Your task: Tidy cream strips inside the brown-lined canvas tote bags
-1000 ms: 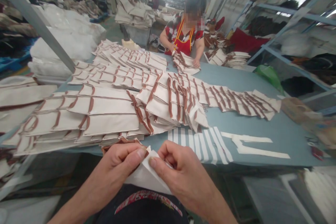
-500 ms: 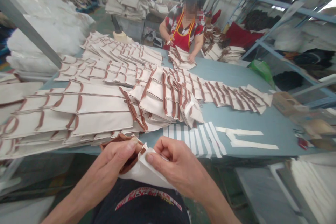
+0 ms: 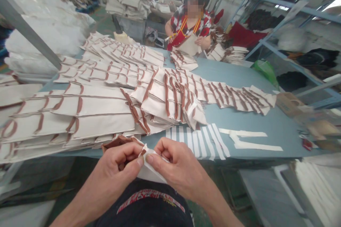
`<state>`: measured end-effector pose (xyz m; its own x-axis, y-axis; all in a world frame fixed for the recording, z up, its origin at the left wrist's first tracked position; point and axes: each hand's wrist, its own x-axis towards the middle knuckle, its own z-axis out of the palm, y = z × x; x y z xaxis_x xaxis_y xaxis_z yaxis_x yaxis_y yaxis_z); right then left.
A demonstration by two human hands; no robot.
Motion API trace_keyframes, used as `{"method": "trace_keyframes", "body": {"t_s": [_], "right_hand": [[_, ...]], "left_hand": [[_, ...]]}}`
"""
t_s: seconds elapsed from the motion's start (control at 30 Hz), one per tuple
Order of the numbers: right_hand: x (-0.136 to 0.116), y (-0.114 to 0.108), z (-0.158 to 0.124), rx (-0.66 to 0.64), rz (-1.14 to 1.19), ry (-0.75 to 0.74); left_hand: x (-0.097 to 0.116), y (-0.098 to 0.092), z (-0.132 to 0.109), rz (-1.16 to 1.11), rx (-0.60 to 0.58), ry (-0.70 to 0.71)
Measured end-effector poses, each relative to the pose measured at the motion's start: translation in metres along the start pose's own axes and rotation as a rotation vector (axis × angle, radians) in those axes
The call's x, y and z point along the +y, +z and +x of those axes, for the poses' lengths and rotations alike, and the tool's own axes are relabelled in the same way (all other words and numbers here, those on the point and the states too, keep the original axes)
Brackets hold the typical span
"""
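Observation:
Between my hands, at the table's near edge, is a cream fabric piece with brown trim (image 3: 152, 175). My left hand (image 3: 121, 161) is closed on its brown-lined edge, thumb and forefinger pinching near a small pale corner. My right hand (image 3: 174, 163) pinches the cream side close by, thumb on top. The two thumbs are almost touching. My fingers hide much of the piece. Just beyond lie piled cream pieces with brown edging (image 3: 103, 106) and a row of white strips (image 3: 198, 142).
A co-worker (image 3: 190, 25) across the blue table (image 3: 255, 131) holds a similar piece. Two pale strips (image 3: 253, 143) lie right of the white row. A cardboard box (image 3: 289, 104) and a green bag (image 3: 265, 72) sit at the right end. Blue shelving (image 3: 290, 51) stands behind.
My left thumb and fingers have shifted right, closing on the corner beside my right thumb. My right hand has barely moved. Across the table, the co-worker has raised a piece off the stack.

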<state>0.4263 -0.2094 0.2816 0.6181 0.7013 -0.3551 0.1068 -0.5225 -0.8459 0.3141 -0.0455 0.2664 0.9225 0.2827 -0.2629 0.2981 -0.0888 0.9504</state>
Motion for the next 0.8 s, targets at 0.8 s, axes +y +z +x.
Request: {"method": "trace_keyframes", "body": {"t_s": [0.8], "right_hand": [[0.024, 0.042, 0.028, -0.370, 0.677, -0.155]], "left_hand": [[0.000, -0.011, -0.013, -0.019, 0.024, -0.001]]}}
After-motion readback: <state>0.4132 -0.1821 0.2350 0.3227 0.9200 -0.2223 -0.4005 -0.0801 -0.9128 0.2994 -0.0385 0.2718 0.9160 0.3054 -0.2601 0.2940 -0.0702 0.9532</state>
